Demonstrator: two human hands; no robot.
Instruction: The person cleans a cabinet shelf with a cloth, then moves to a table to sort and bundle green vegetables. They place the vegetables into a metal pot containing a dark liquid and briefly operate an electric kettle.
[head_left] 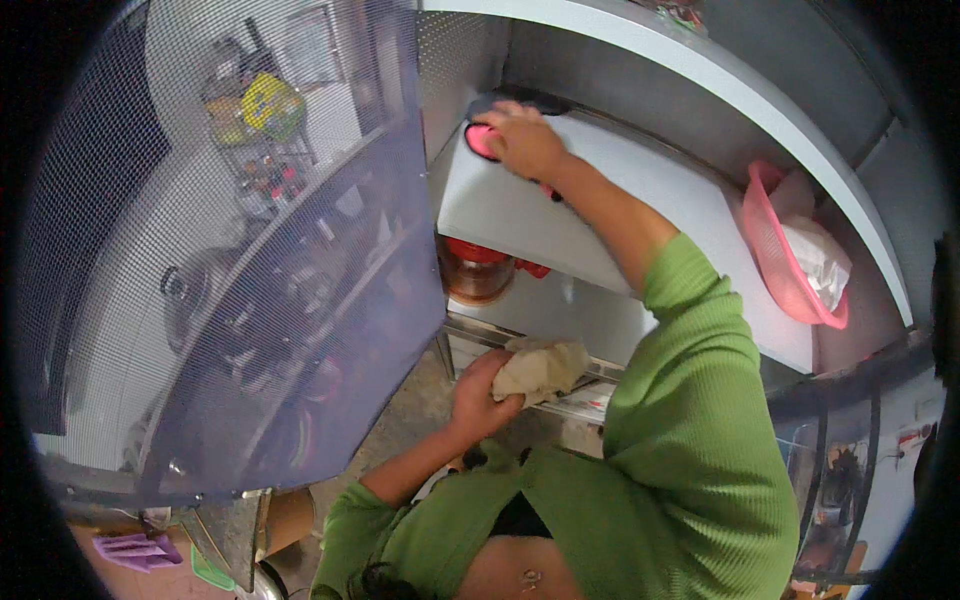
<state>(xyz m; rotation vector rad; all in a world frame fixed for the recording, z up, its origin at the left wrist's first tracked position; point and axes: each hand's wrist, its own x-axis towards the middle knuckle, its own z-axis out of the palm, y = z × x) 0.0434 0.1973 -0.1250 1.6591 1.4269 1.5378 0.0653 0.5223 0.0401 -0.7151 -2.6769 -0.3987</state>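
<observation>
White shelf [680, 185]: right hand [530, 143] over rounded pink object [480, 142], grip unclear; below it, left hand [482, 396] clutches beige cloth [542, 370], bunched likely for hold.

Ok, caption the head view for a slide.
Left hand holding beige cloth, right hand at a pink object over a white shelf.

The cloth [543, 371] is beige, the ribbed sleeve [695, 350] green.

One beige cloth [541, 371], one pink basket [769, 243]
</observation>
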